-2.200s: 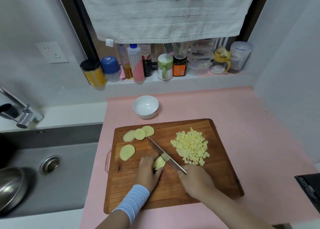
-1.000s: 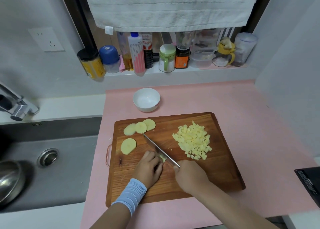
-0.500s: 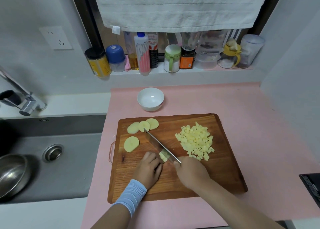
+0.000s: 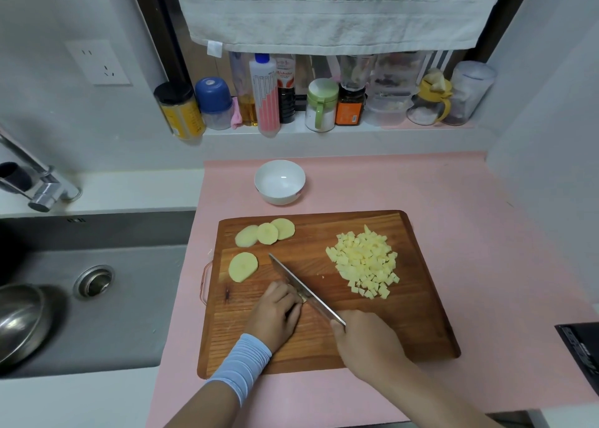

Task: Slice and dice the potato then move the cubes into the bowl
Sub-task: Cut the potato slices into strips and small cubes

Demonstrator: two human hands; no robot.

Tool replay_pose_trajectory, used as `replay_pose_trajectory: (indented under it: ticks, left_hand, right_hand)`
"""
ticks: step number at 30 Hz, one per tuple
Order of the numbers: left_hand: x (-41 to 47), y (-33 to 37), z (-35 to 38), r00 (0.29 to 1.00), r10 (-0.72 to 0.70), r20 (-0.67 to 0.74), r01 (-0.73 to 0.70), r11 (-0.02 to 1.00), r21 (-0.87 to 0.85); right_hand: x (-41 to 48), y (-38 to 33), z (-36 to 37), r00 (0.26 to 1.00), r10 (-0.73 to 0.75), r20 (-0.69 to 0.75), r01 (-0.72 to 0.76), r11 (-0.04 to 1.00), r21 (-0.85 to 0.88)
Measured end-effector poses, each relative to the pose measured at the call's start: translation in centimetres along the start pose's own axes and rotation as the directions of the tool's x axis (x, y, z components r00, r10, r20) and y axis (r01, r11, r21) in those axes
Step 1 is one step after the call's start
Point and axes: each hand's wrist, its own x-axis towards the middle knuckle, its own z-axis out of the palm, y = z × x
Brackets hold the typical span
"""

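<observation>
A wooden cutting board (image 4: 421, 324) lies on the pink mat. My right hand (image 4: 368, 343) grips the handle of a knife (image 4: 301, 286), its blade slanting up-left across the board. My left hand (image 4: 275, 314) presses down a small potato piece (image 4: 303, 298) beside the blade; my fingers hide most of the piece. A heap of potato cubes (image 4: 364, 260) lies on the board's right half. Three overlapping potato slices (image 4: 265, 233) rest at the board's far left corner, with a single slice (image 4: 243, 267) below them. A white bowl (image 4: 280, 181) stands empty behind the board.
A steel sink (image 4: 97, 298) with a drain and a metal bowl (image 4: 19, 320) lies to the left, a tap (image 4: 35, 184) over it. Several bottles and jars (image 4: 269, 96) line the back ledge under a hanging towel. A black object (image 4: 583, 349) sits at the right edge.
The potato piece under my left hand has got smaller as the knife cut through it. My left hand has crept over it. The view has shifted slightly.
</observation>
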Motion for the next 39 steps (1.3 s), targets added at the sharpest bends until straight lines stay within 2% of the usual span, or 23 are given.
replay_pose_trajectory:
  ticks: [11,17,21,31,39]
  left_hand:
    - [0.0,-0.1,-0.2,0.998,-0.061,0.014,0.062,0.998,-0.031]
    - [-1.0,0.2,-1.1,0.968,-0.248,-0.046,0.246,0.968,-0.038]
    - [-0.9,0.0,-1.2,0.980,-0.201,0.005,0.201,0.980,0.001]
    - [-0.2,0.2,-1.0,0.972,-0.235,-0.027,0.235,0.972,0.000]
    - [-0.7,0.0,-0.8,0.971,-0.238,-0.036,0.238,0.971,-0.014]
  right_hand:
    - [2.6,-2.0,0.5,0.996,0.058,0.068,-0.064,0.994,0.090]
    - [2.7,-1.6,0.3,0.995,0.063,0.072,-0.069,0.993,0.092]
    - [2.6,-1.7,0.2,0.995,0.060,0.078,-0.066,0.995,0.077]
    - [1.3,-2.1,-0.9,1.000,-0.011,0.010,0.011,0.999,0.037]
    - [-0.5,-1.9,0.0,1.000,0.016,0.020,-0.016,1.000,0.006]
